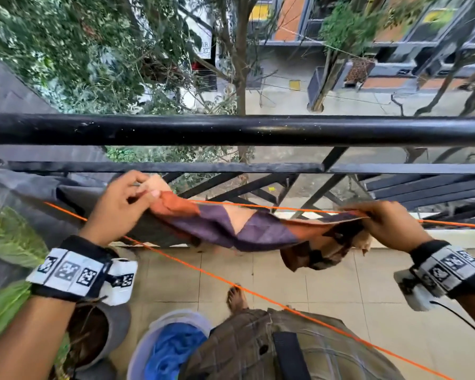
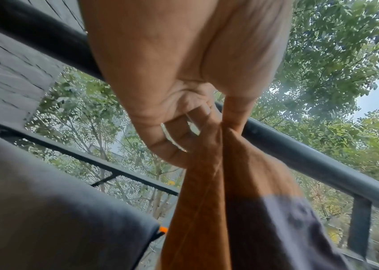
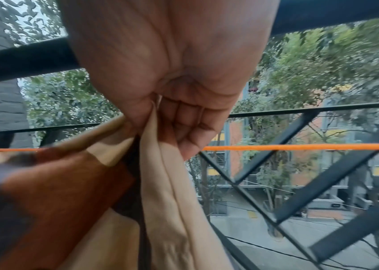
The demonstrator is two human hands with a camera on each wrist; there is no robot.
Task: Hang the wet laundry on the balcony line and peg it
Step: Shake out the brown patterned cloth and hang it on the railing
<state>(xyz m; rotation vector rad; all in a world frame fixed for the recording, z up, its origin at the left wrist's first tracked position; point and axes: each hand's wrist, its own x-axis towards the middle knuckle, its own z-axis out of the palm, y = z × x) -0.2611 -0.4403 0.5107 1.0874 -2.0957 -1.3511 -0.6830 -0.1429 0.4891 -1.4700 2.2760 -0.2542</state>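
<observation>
While the person is standing at the balcony railing (image 1: 231, 130), both hands are stretching a patchwork cloth (image 1: 258, 229) between them, apparently to spread it flat before it is laid over a line.

Head view:
- Left hand (image 1: 121, 207), at about 9 o'clock from the cloth's middle, is pinching the orange corner with curled fingers.
- Right hand (image 1: 390, 220), at 3 o'clock, is gripping the opposite edge, fingers closed on the fabric.
- Cloth is sagging between them, level with the far orange line (image 1: 299, 209); whether it is already resting on that line, I cannot tell.
- A second orange line (image 1: 258, 294) is running diagonally nearer the body.
- A dark grey garment (image 1: 74, 196) is already hanging at 9 o'clock; no pegs are visible.
- A bucket (image 1: 159, 338) with blue laundry (image 1: 176, 349) is waiting at 6 o'clock, near the feet, so more is left to hang.

Left wrist view:
- Left hand (image 2: 183, 113) is bunching orange fabric between thumb and curled fingers; a tight pinch is probably keeping the wet weight from slipping.
- Grey garment (image 2: 56, 210) is filling 7 o'clock.

Right wrist view:
- Right hand (image 3: 179, 117) is clamping cream fabric between thumb and folded fingers.
- Orange line (image 3: 299, 147) is passing at 3 o'clock, just beyond the knuckles.
</observation>
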